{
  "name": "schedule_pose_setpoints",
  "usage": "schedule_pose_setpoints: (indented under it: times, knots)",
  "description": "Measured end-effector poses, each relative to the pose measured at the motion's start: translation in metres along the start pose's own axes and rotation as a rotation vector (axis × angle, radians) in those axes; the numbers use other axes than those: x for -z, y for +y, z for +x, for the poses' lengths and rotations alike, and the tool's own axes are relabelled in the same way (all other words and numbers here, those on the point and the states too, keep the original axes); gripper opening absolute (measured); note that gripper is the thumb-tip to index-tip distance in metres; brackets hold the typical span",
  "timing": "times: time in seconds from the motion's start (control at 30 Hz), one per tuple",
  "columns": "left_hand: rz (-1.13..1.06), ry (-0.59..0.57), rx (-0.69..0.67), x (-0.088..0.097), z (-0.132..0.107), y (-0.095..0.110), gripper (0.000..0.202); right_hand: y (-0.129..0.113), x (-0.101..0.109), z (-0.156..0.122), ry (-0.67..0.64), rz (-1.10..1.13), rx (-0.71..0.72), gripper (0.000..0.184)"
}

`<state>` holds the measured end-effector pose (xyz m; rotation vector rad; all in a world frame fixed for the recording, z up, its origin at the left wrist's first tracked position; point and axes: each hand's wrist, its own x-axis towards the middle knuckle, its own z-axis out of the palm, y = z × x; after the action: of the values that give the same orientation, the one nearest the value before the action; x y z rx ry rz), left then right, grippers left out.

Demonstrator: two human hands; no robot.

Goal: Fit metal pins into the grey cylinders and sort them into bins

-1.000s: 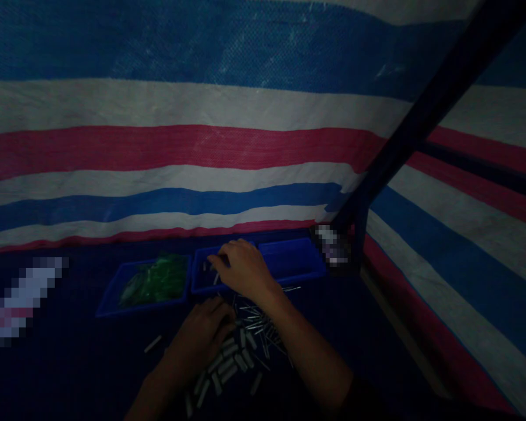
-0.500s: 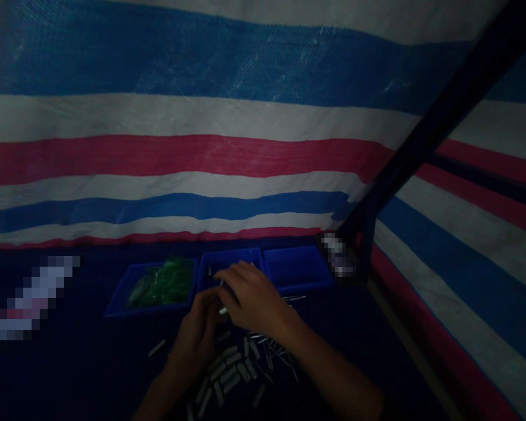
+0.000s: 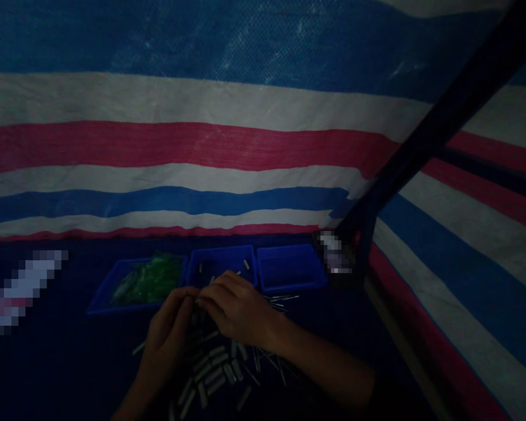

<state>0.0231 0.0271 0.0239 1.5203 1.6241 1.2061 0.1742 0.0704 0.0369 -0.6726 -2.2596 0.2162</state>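
Pretty dark shot, but here's what's going on. Both hands meet just in front of the middle blue plastic tray. The left hand comes up from below with its fingers curled in and bunched. The right hand reaches across from the right, fingers also drawn together, and the tips of both hands touch at one spot. Honestly can't tell if anything is pinched between them, it's too dim and too small.

Right under the hands, a loose scatter of short pale cylindrical pieces lies on the dark blue table, with one stray piece off to the left. Thin metal pins lie mixed in beside them, some poking out just past the right wrist.

Behind the hands, three trays sit side by side. The left blue plastic tray holds a heap of green plastic bits, the middle one has a few pale pieces in it, and the right blue plastic tray is next to that. A blue, white and red striped woven tarp hangs behind everything, and a dark slanted pole crosses it on the right.
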Motion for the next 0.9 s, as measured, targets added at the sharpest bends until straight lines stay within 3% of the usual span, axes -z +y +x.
schedule_pose_setpoints:
  times: [0.1, 0.33, 0.5, 0.63, 0.9]
  knots:
    - [-0.033, -0.037, -0.015, -0.002, -0.003, 0.004, 0.022, 0.003, 0.004, -0.002, 0.041, -0.010, -0.015, 0.020]
    - [0.016, 0.083, 0.016, -0.009, -0.006, 0.001, 0.024, 0.002, 0.009, -0.009, 0.131, 0.066, 0.046, 0.020]
    - [0.127, 0.142, 0.009, -0.011, -0.008, 0.005, 0.020, 0.003, 0.003, -0.013, 0.103, 0.039, 0.017, 0.021]
    - [0.095, 0.191, 0.002, -0.015, -0.012, 0.010, 0.019, 0.003, 0.005, -0.014, 0.149, 0.000, -0.038, 0.019]
    - [0.130, 0.195, -0.022, -0.012, -0.011, -0.003, 0.025, 0.002, 0.007, -0.015, 0.071, 0.009, -0.109, 0.021]
